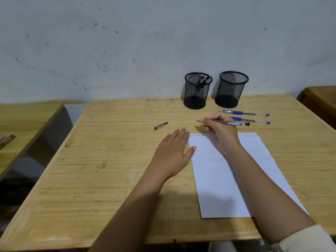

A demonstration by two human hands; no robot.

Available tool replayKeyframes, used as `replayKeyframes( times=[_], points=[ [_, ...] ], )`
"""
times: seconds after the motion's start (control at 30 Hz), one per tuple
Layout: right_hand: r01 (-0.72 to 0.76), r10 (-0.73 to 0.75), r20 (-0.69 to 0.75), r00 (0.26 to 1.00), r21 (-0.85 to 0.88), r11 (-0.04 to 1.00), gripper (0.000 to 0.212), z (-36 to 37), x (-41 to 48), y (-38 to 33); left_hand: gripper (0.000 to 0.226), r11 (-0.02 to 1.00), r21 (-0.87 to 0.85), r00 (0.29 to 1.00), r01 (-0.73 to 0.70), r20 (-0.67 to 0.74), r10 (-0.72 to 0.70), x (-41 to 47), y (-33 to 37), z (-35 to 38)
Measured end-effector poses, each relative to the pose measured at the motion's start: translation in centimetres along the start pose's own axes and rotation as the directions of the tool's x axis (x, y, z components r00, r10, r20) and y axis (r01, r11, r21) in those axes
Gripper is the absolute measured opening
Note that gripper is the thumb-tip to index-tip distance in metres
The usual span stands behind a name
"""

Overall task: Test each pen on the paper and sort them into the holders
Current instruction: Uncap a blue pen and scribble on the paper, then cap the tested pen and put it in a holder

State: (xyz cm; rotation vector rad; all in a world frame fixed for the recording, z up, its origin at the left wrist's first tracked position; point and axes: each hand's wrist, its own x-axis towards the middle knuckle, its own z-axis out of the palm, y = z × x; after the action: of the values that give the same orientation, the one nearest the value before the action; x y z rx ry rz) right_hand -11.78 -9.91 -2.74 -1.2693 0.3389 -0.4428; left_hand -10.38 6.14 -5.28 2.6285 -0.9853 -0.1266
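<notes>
Scribble (195, 135) on paper (214, 182) illegible | right hand (221, 132) covers pen (236, 123) barrel

Dim, even light; soft shadows under the arms; wide-angle bending at edges.

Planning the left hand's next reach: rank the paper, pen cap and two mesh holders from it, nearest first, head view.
1. paper: at the thumb of the left hand, right side.
2. pen cap: just ahead, slightly left.
3. left holder: far back, rightward.
4. right holder: beside it, farther right.
</notes>
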Motion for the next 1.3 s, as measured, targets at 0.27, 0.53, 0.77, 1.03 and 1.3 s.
replayKeyframes(
  times=[0.27, 0.53, 0.77, 1.03, 1.3],
  points=[
    [-0.099, 0.095, 0.028, 0.995, 0.293, 0.951, 0.011, -0.3, 0.6, 0.0, 0.049, 0.954, -0.3, 0.984, -0.021, -0.172, -0.032, 0.1, -0.9, -0.6],
    [-0.094, 0.089, 0.032, 0.996, 0.353, 0.931, 0.012, -0.2, 0.1, -0.5, 0.032, 0.969, -0.145, 0.907, 0.2, -0.347, -0.24, 2.2, -5.1, -2.4],
    [-0.154, 0.126, 0.116, 0.985, 0.279, 0.948, 0.013, 0.0, -0.7, -0.7, 0.014, 0.892, -0.444, 0.865, 0.088, -0.41, -0.289, 2.9, -3.8, -2.1],
    [-0.156, 0.124, 0.13, 0.984, 0.278, 0.948, 0.011, -0.1, -0.6, -0.7, 0.013, 0.611, -0.79, 0.875, -0.05, -0.33, -0.355, 2.9, -0.9, -2.0],
    [-0.153, 0.112, 0.162, 0.98, 0.27, 0.951, 0.012, -0.1, -0.2, -0.9, 0.016, 0.514, -0.853, 0.874, -0.089, -0.314, -0.37, 2.4, -1.3, -2.4]
  ],
)
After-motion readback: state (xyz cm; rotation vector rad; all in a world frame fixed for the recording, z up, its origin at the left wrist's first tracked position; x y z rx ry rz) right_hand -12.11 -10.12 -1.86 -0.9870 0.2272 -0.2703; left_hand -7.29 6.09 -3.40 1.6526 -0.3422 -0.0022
